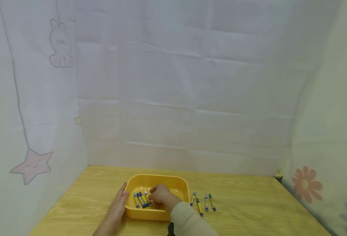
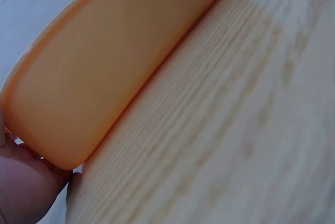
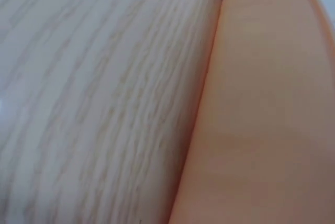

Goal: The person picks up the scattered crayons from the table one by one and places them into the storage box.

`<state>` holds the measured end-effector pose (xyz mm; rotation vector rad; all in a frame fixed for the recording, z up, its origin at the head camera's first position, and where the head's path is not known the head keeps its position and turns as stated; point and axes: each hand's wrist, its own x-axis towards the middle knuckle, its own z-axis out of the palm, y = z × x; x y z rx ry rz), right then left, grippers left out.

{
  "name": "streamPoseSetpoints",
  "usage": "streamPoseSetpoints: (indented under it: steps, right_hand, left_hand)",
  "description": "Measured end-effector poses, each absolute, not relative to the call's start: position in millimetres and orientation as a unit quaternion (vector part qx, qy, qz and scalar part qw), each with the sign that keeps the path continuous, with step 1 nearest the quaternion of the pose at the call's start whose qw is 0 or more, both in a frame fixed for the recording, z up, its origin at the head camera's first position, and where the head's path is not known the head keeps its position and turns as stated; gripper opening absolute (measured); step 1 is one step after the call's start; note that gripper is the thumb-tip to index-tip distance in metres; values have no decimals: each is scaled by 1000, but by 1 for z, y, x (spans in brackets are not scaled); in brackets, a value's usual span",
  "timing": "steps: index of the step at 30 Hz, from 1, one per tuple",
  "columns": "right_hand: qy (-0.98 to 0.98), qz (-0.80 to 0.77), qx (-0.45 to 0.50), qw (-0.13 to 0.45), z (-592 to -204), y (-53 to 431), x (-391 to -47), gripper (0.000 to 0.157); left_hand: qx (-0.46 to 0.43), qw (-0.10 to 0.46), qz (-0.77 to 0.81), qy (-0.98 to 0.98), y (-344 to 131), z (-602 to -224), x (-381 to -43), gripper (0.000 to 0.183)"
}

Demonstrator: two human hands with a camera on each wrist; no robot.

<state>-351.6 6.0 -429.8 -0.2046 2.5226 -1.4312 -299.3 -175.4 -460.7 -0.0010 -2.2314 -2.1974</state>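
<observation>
A yellow plastic basin (image 1: 150, 214) stands on the table, with several crayons (image 1: 141, 200) in yellow-and-blue wrappers lying on the left part of its floor. My left hand (image 1: 117, 206) rests along the basin's left outer side, fingers extended and thumb near the rim. Reaching over the front wall, my right hand (image 1: 161, 195) is inside the basin, its bent fingers right beside the white-tipped crayon (image 1: 146, 193). I cannot tell whether those fingers hold a crayon. Both wrist views show mostly the basin's outer wall (image 2: 110, 62), and the right fingers are hidden there.
Several more crayons (image 1: 207, 203) lie loose on the wood-grain table (image 1: 244, 209), just right of the basin; one sits close to its wall. Pale printed sheets (image 1: 176, 82) hang behind the table and on both sides.
</observation>
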Motion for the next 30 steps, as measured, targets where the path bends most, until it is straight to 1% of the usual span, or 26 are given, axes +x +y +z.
streamPoseSetpoints:
  steps: [10,20,30]
  right_hand:
    - [845,-517,-88,104,-414,26,-342,34]
    - [830,-540,-98,98,-397,56,-341,39]
    - [829,-547,-95,75,-388,97,-345,41]
  left_hand:
    - [6,-3,-698,-716,-177,-460,-298,66]
    - [2,-2,-700,-714,-177,-459,-298,64]
    - [0,-5,-699,-716,-175,-458,-297,64]
